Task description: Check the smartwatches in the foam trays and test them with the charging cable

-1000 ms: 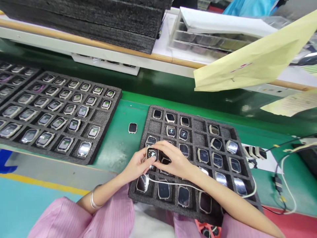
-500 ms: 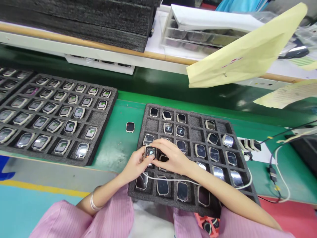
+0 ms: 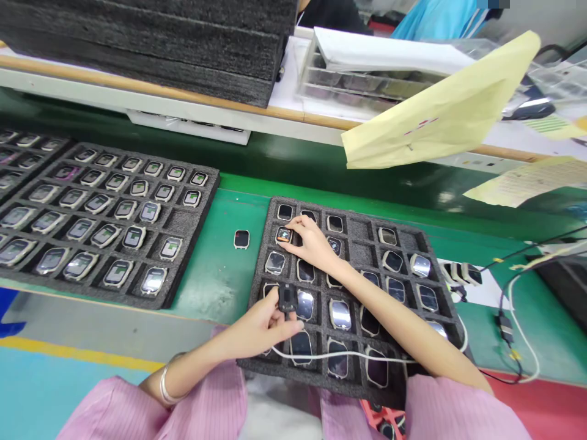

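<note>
Now, lit watch (image 3: 284, 234): right at the middle of the frame, screen up, at the second compartment down the near tray's left column; whether it touches the bottom, I can't tell.
Right hand (image 3: 310, 244): reaching in from lower right, barely parted, thumb and fingertips pinching the watch's edges.
Left hand (image 3: 263, 324): just lower, fingers curled round a black block (image 3: 287, 297), thumb stretched out to the right.
Near tray (image 3: 361, 229): dark foam, centre to right of the frame, watches in most compartments.
White cable (image 3: 343, 354): sweeping across its lower part.
Loose watch (image 3: 241, 239): alone on the green tabletop (image 3: 215, 275), between trays.
Far tray (image 3: 178, 217): left of frame, packed with pale-rimmed watches.
Yellow sheet (image 3: 440, 116): hanging, upper right.
</note>
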`<state>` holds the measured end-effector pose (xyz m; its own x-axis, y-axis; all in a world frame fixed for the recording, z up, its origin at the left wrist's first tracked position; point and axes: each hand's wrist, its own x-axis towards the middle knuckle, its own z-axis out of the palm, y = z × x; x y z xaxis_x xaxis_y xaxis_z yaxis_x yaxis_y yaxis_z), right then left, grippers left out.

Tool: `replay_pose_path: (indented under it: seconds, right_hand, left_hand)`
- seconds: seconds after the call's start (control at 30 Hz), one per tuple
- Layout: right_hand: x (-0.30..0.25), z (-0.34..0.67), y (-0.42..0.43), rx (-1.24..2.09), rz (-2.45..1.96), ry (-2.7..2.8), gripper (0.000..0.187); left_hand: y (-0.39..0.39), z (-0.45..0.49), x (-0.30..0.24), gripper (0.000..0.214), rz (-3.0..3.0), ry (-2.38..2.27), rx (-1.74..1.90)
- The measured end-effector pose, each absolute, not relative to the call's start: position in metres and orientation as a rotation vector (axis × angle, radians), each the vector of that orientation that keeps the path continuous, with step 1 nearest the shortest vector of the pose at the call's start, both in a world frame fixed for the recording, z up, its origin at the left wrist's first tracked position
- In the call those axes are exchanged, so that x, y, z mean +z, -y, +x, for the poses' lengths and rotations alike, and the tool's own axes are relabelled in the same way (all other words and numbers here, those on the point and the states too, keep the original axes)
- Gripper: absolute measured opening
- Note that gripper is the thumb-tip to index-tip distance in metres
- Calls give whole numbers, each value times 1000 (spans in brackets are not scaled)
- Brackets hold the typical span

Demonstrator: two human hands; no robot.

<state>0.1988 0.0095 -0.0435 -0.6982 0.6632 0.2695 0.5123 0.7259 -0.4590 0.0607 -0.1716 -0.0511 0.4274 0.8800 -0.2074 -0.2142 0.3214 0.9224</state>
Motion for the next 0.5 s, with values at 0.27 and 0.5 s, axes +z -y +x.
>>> replay_pose_path:
  seconds: [0.27, 0.5]
  right_hand:
    - [-20, 190, 39, 264, -870, 2899, 21]
    - [-35, 183, 39, 282, -968, 2938, 37]
  left_hand:
    - [179, 63, -63, 33, 850, -820, 893]
    - [181, 63, -60, 30, 830, -846, 989]
